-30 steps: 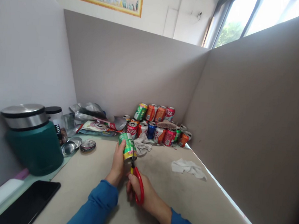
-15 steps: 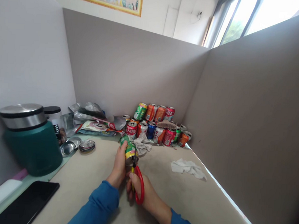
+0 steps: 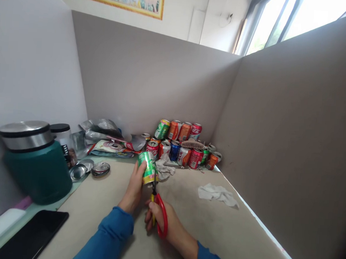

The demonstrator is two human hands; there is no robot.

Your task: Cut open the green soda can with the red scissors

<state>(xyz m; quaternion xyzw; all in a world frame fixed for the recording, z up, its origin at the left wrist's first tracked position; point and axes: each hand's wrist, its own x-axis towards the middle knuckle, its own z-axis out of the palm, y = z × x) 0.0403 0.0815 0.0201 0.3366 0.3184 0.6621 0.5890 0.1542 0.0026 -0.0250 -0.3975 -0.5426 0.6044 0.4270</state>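
My left hand (image 3: 134, 182) is wrapped round a green and yellow can (image 3: 147, 167) above the middle of the table. The can leans a little, and its yellow end faces me. My right hand (image 3: 162, 217) grips scissors (image 3: 162, 215) with red and yellow handles. Their dark blades point away from me and lie against the lower right side of the can. How far the blades reach into the metal cannot be made out. A crumpled white tissue (image 3: 166, 167) lies just behind the can.
Stacked drink cans (image 3: 183, 156) stand along the back panel. Flattened metal sheets (image 3: 102, 129) and can ends (image 3: 78, 172) lie at the left. A teal jar (image 3: 39, 171) and a black phone (image 3: 32, 234) are nearer. Another tissue (image 3: 218, 194) lies on the right.
My left hand has shifted slightly left, and the can in it is turned more upright, so its opened end shows less. The scissors have hardly moved.
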